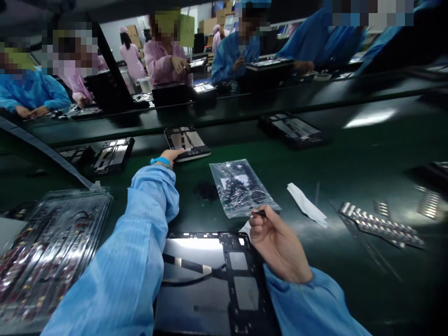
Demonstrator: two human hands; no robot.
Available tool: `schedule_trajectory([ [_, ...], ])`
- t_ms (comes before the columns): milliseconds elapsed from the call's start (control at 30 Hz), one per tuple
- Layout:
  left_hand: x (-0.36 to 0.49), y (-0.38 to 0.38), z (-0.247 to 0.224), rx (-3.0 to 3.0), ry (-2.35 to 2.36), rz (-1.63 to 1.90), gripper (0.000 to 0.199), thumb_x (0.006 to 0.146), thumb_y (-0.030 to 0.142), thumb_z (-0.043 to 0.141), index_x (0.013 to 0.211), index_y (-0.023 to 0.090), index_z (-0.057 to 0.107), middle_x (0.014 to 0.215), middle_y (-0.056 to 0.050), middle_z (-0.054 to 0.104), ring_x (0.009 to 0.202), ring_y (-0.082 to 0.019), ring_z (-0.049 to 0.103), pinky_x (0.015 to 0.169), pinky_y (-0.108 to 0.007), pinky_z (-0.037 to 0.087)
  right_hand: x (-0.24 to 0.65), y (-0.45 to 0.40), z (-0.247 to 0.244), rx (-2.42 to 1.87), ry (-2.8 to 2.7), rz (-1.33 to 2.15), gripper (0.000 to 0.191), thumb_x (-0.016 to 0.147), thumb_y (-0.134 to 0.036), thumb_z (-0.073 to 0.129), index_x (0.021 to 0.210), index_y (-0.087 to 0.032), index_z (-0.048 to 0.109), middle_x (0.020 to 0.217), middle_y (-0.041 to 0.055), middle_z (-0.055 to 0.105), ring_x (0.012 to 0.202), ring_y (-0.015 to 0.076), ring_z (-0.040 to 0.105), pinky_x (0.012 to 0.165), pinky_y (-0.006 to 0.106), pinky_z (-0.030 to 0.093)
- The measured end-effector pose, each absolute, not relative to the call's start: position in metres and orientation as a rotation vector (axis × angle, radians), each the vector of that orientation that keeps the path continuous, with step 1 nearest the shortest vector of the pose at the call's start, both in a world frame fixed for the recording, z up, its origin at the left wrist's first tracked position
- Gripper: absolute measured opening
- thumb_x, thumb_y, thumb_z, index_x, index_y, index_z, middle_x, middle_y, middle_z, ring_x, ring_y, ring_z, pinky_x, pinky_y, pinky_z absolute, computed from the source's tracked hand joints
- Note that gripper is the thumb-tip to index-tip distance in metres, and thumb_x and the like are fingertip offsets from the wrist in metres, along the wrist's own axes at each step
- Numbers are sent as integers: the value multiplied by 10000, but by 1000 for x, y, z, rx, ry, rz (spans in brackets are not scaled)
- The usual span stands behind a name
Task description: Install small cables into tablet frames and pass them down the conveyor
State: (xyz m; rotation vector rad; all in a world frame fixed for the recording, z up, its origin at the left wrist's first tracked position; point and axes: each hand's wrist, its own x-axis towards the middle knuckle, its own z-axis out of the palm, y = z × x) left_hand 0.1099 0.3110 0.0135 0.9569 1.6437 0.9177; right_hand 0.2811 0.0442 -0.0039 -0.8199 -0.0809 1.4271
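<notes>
My left hand (171, 156) reaches forward and grips the near left corner of an opened tablet (192, 142) on the green surface; its fingertips are partly hidden. My right hand (276, 240) is closed in a pinch, with a small black part (259, 213) between thumb and finger. Just beyond it lies a clear plastic bag (241, 186) of small black pieces. A larger opened tablet (210, 298), with a black cable across its metal inside, lies in front of me between my sleeves.
Clear trays of components (56, 247) are stacked at the left. More opened tablets (114, 154) lie along the line. A white paper strip (307, 204), tweezers (367, 245) and strips of metallic pieces (383, 225) are at the right. Co-workers sit across the bench.
</notes>
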Motion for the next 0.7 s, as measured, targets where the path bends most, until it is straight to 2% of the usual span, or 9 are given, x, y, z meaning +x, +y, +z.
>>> schedule_trajectory([
  [167, 92, 286, 44, 839, 1410, 1093, 283, 914, 302, 517, 1151, 150, 546, 1098, -80, 608, 913, -169, 615, 779, -351, 544, 293, 42, -8, -792, -173, 1375, 272, 517, -293, 888, 655, -201, 673, 641, -47, 673, 515, 43, 606, 473, 65, 523],
  [267, 61, 239, 63, 803, 1296, 1124, 160, 913, 230, 489, 993, 156, 607, 921, -47, 667, 793, -129, 636, 723, -281, 558, 304, 37, -5, -747, -173, 1336, 249, 550, -280, 877, 667, -211, 668, 643, -52, 661, 528, 35, 601, 488, 57, 526],
  [467, -8, 118, 68, 808, 1252, 893, 110, 730, 208, 646, 685, 111, 672, 616, -58, 654, 534, -155, 602, 509, -245, 507, 327, 33, 15, -697, -141, 1185, 271, 498, -219, 885, 603, -170, 641, 550, -31, 585, 452, 6, 531, 445, 28, 464],
  [533, -19, 90, 62, 1041, 1216, 634, 132, 705, 259, 687, 700, 128, 701, 667, -53, 679, 574, -151, 615, 526, -219, 492, 327, 33, 24, -728, -149, 1164, 270, 487, -209, 882, 596, -166, 638, 552, -28, 584, 457, 10, 532, 439, 38, 465],
  [600, -22, 73, 55, 1336, 1179, 413, 173, 744, 333, 673, 783, 173, 727, 821, -44, 713, 737, -165, 653, 646, -211, 506, 320, 31, 34, -765, -159, 1158, 270, 488, -206, 881, 603, -178, 639, 574, -32, 601, 470, 9, 535, 447, 37, 468],
  [700, -18, 61, 45, 1710, 1232, 315, 266, 823, 414, 579, 961, 224, 706, 1015, -43, 696, 948, -204, 637, 825, -283, 499, 293, 28, 46, -834, -285, 1189, 306, 457, -248, 898, 611, -195, 639, 589, -33, 629, 468, 25, 548, 432, 58, 476],
])
